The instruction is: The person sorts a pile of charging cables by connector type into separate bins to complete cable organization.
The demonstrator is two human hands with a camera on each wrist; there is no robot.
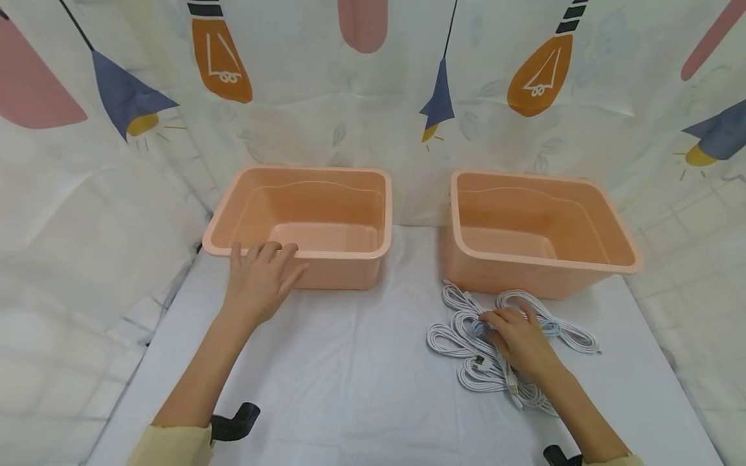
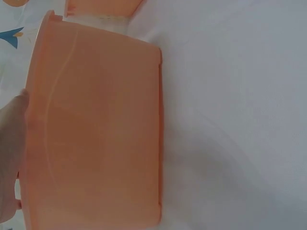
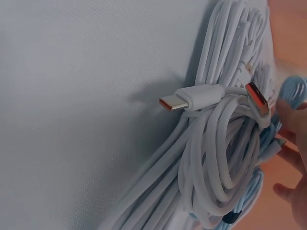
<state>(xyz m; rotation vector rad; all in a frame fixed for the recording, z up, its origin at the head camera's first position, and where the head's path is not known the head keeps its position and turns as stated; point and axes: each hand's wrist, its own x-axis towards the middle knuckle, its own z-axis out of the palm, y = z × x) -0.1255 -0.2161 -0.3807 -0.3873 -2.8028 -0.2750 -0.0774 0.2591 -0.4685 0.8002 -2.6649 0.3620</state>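
Observation:
Two peach plastic bins stand side by side: the left bin (image 1: 344, 268) and the right bin (image 1: 507, 281). My left hand (image 1: 259, 281) rests on the left bin's near rim, fingers over the edge; the left wrist view shows the bin's outer wall (image 2: 100, 129) beside it. Before the right bin lies a pile of coiled white charging cables (image 1: 454, 340), some bound with light blue ties. My right hand (image 1: 521, 340) touches the pile near a blue tie, its fingers spread. A USB-C plug (image 3: 196, 98) juts from one coil. Some fingertips are hidden among the cables.
A white cloth (image 1: 361, 369) covers the table. Behind the bins hangs a patterned curtain (image 1: 361, 123), printed with lamps and bulbs. Black wrist mounts (image 1: 236, 422) sit at both forearms. The cables lie close to the right bin's base.

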